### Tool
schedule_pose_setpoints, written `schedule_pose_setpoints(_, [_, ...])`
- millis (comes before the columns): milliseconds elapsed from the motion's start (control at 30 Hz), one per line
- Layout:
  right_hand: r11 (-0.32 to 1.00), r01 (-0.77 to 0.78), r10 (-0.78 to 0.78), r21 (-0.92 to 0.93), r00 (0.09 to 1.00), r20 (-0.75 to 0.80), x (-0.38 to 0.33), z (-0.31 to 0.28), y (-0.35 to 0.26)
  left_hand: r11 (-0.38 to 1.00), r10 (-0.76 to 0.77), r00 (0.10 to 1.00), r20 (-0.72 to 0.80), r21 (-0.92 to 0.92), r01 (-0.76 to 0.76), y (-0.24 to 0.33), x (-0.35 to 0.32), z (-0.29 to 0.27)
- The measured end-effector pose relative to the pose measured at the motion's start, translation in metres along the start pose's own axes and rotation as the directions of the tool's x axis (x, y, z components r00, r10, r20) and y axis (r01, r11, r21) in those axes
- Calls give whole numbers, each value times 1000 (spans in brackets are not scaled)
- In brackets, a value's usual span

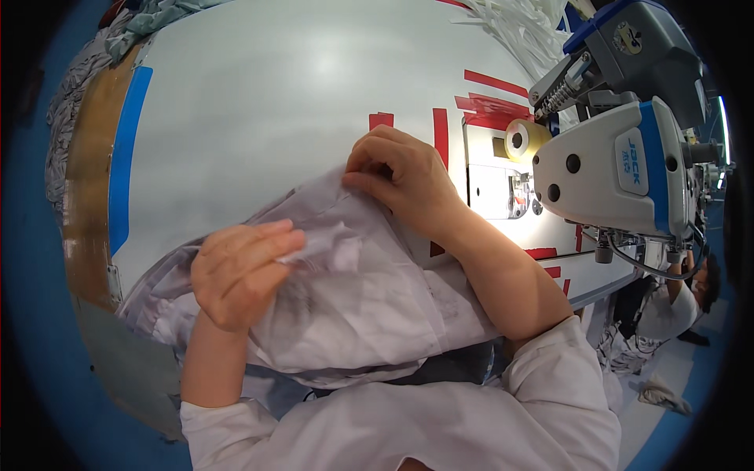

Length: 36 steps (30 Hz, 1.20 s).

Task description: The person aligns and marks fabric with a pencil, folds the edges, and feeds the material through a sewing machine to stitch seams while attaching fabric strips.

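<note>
A pale grey, thin piece of fabric lies bunched over the table's near edge and my lap. At its upper edge, my right hand pinches the cloth between thumb and curled fingers. Lower and to the left, my left hand is slightly smeared by motion, its fingers close together with a fold of the same fabric at the tips. Its thumb is hidden. Seams and creases run across the cloth between both hands, and its left part trails toward the table's left corner.
A white and blue sewing machine stands at the right, its lamp lighting the needle plate. Beside it sits a yellowish tape roll. Red tape strips and a blue strip mark the white table. White strips are heaped behind. Another person is at far right.
</note>
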State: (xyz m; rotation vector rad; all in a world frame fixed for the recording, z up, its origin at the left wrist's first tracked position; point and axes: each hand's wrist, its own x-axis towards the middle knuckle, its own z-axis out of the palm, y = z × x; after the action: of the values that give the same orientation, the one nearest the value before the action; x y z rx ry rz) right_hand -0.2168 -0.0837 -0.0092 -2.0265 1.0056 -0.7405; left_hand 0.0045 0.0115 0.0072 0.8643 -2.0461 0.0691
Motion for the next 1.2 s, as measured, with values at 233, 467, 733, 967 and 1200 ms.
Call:
schedule_pose_setpoints(233, [998,-35,37,51,999,-24,1,0,-2,988,-66,997,31,-138,70,5,4,6])
schedule_pose_setpoints(467, [999,3,-4,53,1000,21,1,-1,-1,996,-84,996,19,-24,85,-8,7,18])
schedule_pose_setpoints(733, [990,96,-89,-100,994,66,1,0,0,996,-89,995,39,-26,90,-4,9,16])
schedule_pose_setpoints(967, [983,97,-93,-157,995,29,0,1,2,983,-65,989,136,-162,87,-1,8,13])
schedule_pose_setpoints(1200, [949,286,-294,-130,954,-51,0,1,-5,992,-124,985,117,26,122,-4,19,19])
